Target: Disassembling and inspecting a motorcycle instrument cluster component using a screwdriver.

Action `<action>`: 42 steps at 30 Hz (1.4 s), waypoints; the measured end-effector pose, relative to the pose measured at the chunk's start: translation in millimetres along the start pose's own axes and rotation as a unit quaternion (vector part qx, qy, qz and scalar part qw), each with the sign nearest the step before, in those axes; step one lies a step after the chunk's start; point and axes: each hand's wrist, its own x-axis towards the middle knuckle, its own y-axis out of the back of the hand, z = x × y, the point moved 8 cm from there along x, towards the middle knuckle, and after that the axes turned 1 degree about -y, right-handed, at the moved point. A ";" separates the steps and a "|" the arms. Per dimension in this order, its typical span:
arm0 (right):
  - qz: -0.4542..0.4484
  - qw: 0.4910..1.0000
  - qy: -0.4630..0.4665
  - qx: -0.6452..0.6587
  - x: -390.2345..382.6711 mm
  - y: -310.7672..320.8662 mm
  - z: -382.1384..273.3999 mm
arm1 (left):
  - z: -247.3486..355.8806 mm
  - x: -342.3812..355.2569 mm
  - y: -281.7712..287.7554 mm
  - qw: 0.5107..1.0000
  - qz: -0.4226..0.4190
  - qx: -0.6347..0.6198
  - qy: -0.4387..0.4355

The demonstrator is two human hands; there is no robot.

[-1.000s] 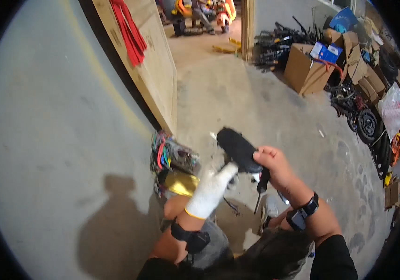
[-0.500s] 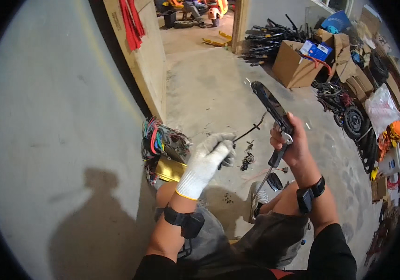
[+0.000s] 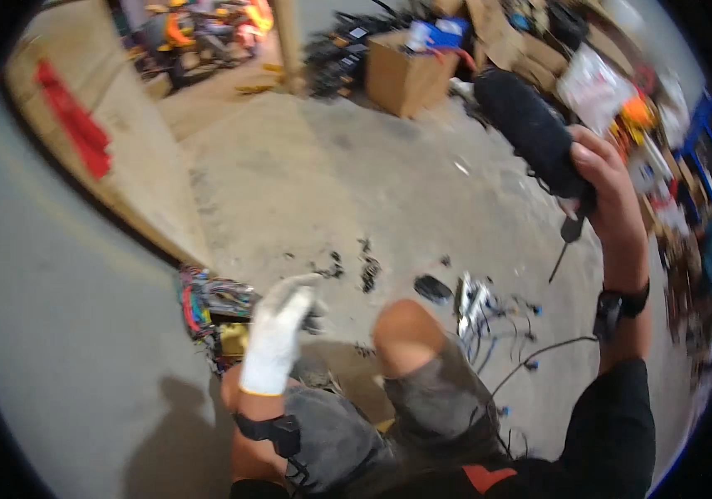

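My right hand (image 3: 609, 179), bare, is raised at the right, closed round a long black plastic housing (image 3: 530, 125). A screwdriver (image 3: 569, 235) is in the same hand, its shaft pointing down. My left hand (image 3: 281, 316), in a white knit glove, is low at the left, above my knee. Its fingers are curled; motion blur hides what they hold, if anything. Small black scraps (image 3: 370, 273) lie on the floor beyond it. A dark oval piece (image 3: 432, 289) rests past my bare knee.
Silvery parts (image 3: 474, 308) with wires and blue connectors lie on the floor at right. Bundled coloured wires (image 3: 206, 299) and a yellow box (image 3: 234, 339) sit by the left wall. A cardboard box (image 3: 410, 75), black parts (image 3: 335, 54) and clutter (image 3: 597, 83) stand farther back.
My view has turned right. My right hand has lifted the housing and screwdriver up and to the right. My left hand has drawn away from them; the black cable between is out of sight.
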 end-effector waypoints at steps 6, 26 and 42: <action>-0.023 0.969 -0.242 -0.049 -52.5 34.9 207.3 | 4.6 7.9 9.1 0.998 0.056 0.016 -0.026; -0.080 0.878 -0.459 0.106 -111.3 -37.7 499.2 | 7.3 3.9 -10.2 0.996 0.072 0.020 0.052; -0.068 0.902 -0.424 0.027 89.4 -221.8 650.4 | 7.0 13.5 35.0 0.986 0.117 -0.014 0.118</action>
